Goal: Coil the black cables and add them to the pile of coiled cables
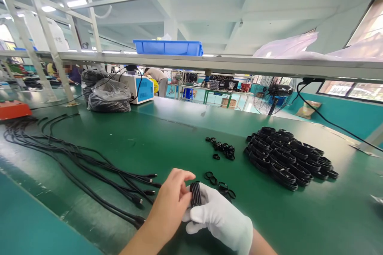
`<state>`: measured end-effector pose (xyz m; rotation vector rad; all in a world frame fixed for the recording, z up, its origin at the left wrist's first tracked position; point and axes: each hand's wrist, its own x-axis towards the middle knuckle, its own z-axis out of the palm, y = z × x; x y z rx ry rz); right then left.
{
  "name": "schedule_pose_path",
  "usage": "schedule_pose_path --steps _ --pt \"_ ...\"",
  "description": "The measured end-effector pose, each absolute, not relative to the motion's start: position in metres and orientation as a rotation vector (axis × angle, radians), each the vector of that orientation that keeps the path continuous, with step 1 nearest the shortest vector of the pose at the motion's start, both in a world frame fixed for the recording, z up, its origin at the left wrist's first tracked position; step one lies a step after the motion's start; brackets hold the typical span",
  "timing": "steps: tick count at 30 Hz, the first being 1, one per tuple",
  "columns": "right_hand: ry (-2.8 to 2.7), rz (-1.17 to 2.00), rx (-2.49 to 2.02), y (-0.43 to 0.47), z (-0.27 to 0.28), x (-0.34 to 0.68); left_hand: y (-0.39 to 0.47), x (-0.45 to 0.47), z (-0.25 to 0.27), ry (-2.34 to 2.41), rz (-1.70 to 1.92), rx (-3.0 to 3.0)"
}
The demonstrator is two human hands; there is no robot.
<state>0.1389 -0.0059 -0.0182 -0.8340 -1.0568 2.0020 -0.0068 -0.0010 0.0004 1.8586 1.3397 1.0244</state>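
Note:
A small bundle of coiled black cable (pixel 195 194) is held above the front of the green table. My right hand (pixel 215 215), in a white glove, is closed around the coil from the right. My bare left hand (pixel 172 197) meets the coil from the left, its thumb and fingers bent against it and the index finger raised over the top. The fingertips behind the coil are partly hidden. Just beyond my hands lie a few loose black rings (pixel 223 186). Long black cables (pixel 119 173) stretch across the table to the left, connector ends near my left hand.
More black rings (pixel 224 148) lie farther back. A heap of coiled cables (pixel 283 155) is at the right. Bagged goods (pixel 109 95) and a blue-and-white machine (pixel 140 88) stand back left. Overhead, a shelf (pixel 227 63) carries a blue bin (pixel 169 48). A person (pixel 158 77) bends over in the background.

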Motion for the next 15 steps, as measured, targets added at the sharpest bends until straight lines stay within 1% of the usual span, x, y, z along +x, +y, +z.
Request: schedule_pose_path --steps 3,6,12,15 --pt "-1.114 1.952 -0.843 -0.005 -0.018 0.135 -0.003 -0.002 -0.007 1.328 1.102 1.962" --pt "-1.106 1.940 -0.837 -0.006 -0.018 0.133 -0.003 0.003 -0.015 1.408 1.201 1.874" --pt "-1.128 1.928 -0.865 -0.005 -0.020 0.134 -0.001 0.007 -0.019 1.389 1.231 1.720" --pt "-1.128 1.921 -0.836 -0.003 -0.024 0.134 -0.001 0.006 -0.018 1.440 1.250 1.824"
